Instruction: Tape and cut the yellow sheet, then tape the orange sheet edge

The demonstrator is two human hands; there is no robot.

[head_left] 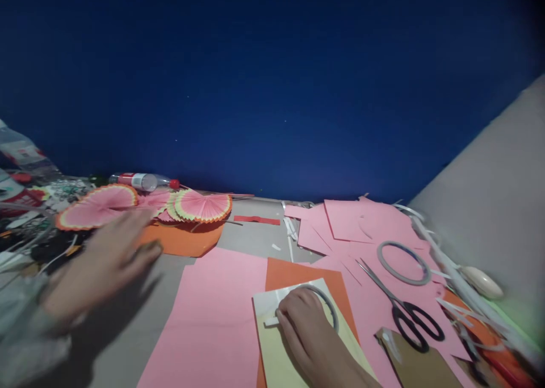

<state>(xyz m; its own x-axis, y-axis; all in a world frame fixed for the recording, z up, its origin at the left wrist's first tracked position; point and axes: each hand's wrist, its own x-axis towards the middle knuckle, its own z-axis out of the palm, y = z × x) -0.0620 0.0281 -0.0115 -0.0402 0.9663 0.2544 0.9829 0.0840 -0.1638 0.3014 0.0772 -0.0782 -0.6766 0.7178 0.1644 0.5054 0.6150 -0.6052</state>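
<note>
My right hand (304,325) rests on a pale yellow paper sheet (276,348), fingers curled round a thin roll of tape (327,303) and a white strip at its edge. The yellow sheet lies on an orange sheet (298,274), beside a large pink sheet (217,314). My left hand (102,263) hovers blurred at the left, fingers stretched out, holding nothing, near an orange paper piece (187,240) and pink pleated paper fans (128,203).
Black-handled scissors (404,311) and a second tape ring (403,263) lie on pink paper pieces (357,223) at the right. A glue bottle (142,181) lies behind the fans. White paper strips trail along the right edge. A dark blue wall stands behind.
</note>
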